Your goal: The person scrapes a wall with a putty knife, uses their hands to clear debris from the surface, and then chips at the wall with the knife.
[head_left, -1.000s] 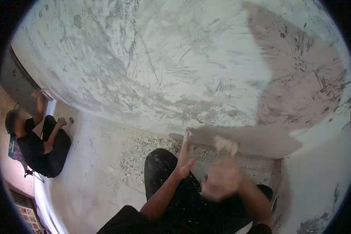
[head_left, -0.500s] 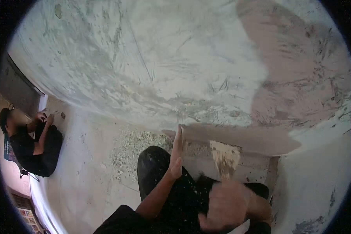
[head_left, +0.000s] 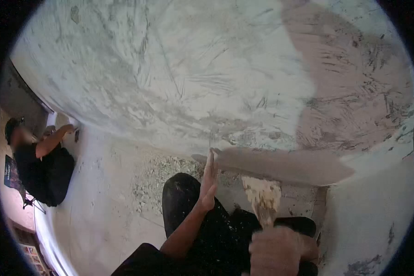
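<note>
My right hand [head_left: 276,252] is wrapped round the handle of a putty knife [head_left: 264,193]. Its wide blade, caked with pale filler, points away from me near the foot of the wall [head_left: 234,83]. A little blur covers that hand. With fingers stretched out together, my left hand [head_left: 209,181] stands on edge and its fingertips reach the base of the wall; it holds nothing. The wall has scraped white and grey patches, with a pinkish area on the right.
Loose flakes [head_left: 154,181] litter the floor [head_left: 101,216] left of my knee. At far left a co-worker [head_left: 43,170] in dark clothes sits low with an arm out to the wall. Another wall [head_left: 372,216] closes off the right side.
My right hand has come down towards me, drawing the putty knife back with it. My left hand stays almost in place. The co-worker's arm has extended towards the wall.
</note>
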A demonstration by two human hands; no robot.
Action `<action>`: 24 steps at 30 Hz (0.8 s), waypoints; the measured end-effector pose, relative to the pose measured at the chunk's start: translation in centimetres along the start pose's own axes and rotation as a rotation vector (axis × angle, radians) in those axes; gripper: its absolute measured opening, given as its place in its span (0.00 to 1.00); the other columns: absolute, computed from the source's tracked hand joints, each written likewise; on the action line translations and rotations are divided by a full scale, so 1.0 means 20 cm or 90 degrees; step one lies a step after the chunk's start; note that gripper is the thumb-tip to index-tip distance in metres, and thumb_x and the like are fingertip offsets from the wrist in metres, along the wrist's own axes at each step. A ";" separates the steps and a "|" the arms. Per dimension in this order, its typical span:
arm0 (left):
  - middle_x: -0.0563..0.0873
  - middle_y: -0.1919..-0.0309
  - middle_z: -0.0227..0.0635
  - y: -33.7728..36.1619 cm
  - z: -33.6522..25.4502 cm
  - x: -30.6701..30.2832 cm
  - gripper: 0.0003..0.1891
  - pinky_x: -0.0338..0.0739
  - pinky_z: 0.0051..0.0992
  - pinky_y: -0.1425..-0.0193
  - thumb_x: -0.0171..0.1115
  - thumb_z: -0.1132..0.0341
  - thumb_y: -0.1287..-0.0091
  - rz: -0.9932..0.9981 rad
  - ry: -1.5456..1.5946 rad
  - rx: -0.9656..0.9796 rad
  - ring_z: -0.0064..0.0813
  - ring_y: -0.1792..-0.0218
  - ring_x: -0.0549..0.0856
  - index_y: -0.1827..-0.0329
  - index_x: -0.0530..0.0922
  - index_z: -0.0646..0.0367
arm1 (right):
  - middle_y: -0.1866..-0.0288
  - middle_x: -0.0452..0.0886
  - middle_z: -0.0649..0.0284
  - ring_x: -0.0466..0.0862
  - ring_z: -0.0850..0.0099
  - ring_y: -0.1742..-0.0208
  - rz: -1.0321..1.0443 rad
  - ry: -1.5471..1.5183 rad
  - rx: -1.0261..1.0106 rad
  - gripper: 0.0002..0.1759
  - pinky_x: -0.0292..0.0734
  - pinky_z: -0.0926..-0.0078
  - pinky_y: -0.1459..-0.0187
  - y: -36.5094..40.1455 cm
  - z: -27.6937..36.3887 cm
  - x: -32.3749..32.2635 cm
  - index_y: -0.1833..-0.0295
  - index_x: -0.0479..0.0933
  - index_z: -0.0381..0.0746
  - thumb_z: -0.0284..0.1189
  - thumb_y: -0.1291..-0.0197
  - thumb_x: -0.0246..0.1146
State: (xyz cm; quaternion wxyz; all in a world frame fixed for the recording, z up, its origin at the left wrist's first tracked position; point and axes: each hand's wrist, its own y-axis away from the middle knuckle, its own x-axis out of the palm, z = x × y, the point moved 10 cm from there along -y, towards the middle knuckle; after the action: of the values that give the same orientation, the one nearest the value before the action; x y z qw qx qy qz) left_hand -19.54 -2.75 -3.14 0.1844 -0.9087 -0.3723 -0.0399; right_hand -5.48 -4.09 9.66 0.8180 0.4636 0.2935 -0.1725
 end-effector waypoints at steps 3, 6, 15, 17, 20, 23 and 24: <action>0.35 0.26 0.49 0.07 -0.02 -0.02 0.49 0.32 0.43 0.26 0.49 0.41 0.37 0.013 -0.060 0.037 0.43 0.26 0.36 0.27 0.36 0.67 | 0.69 0.78 0.67 0.78 0.72 0.70 -0.569 -0.383 0.180 0.10 0.75 0.74 0.70 0.17 -0.21 -0.24 0.59 0.77 0.38 0.32 0.42 0.58; 0.37 0.26 0.50 0.05 -0.02 -0.03 0.47 0.33 0.41 0.26 0.50 0.45 0.36 0.023 -0.073 0.084 0.43 0.26 0.36 0.27 0.37 0.68 | 0.69 0.78 0.65 0.79 0.72 0.66 -0.763 -0.504 0.194 0.10 0.76 0.76 0.65 0.20 -0.30 0.00 0.59 0.77 0.37 0.32 0.40 0.58; 0.35 0.26 0.49 -0.03 -0.01 -0.03 0.47 0.34 0.42 0.26 0.50 0.45 0.36 0.015 -0.012 0.079 0.42 0.26 0.36 0.27 0.37 0.68 | 0.75 0.78 0.56 0.78 0.68 0.62 -0.608 -0.083 0.017 0.15 0.73 0.68 0.58 0.00 -0.52 -0.06 0.77 0.77 0.37 0.37 0.47 0.60; 0.34 0.26 0.48 0.07 0.01 -0.03 0.47 0.33 0.41 0.26 0.50 0.46 0.36 -0.001 -0.005 0.036 0.42 0.26 0.36 0.27 0.37 0.68 | 0.79 0.77 0.59 0.78 0.66 0.70 -0.701 -0.158 -0.051 0.17 0.73 0.63 0.65 0.02 -0.47 -0.02 0.79 0.75 0.37 0.38 0.46 0.59; 0.38 0.26 0.46 0.03 0.00 -0.01 0.50 0.36 0.46 0.26 0.50 0.38 0.39 -0.001 -0.056 0.027 0.40 0.25 0.37 0.26 0.39 0.63 | 0.84 0.74 0.63 0.76 0.65 0.82 -0.588 -0.001 -0.089 0.17 0.71 0.61 0.76 0.00 -0.26 -0.09 0.82 0.73 0.38 0.36 0.45 0.59; 0.38 0.26 0.46 0.04 0.02 -0.03 0.50 0.36 0.46 0.26 0.50 0.38 0.39 -0.017 -0.046 0.009 0.41 0.25 0.37 0.26 0.39 0.63 | 0.87 0.72 0.59 0.77 0.64 0.80 -0.721 -0.447 -0.199 0.17 0.73 0.65 0.73 0.19 -0.17 0.01 0.83 0.74 0.41 0.37 0.46 0.60; 0.38 0.26 0.46 0.04 0.04 -0.03 0.51 0.36 0.46 0.26 0.51 0.37 0.40 -0.022 -0.040 0.007 0.42 0.25 0.37 0.26 0.40 0.63 | 0.87 0.72 0.59 0.77 0.64 0.80 -0.718 -0.457 -0.200 0.17 0.73 0.65 0.73 0.20 -0.17 0.02 0.83 0.74 0.41 0.37 0.46 0.60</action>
State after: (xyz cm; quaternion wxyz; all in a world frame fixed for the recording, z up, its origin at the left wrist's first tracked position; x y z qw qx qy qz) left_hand -19.57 -3.40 -4.19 0.1772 -0.9018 -0.3939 -0.0125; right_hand -4.04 0.98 10.69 0.7073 0.0300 0.2224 -0.6703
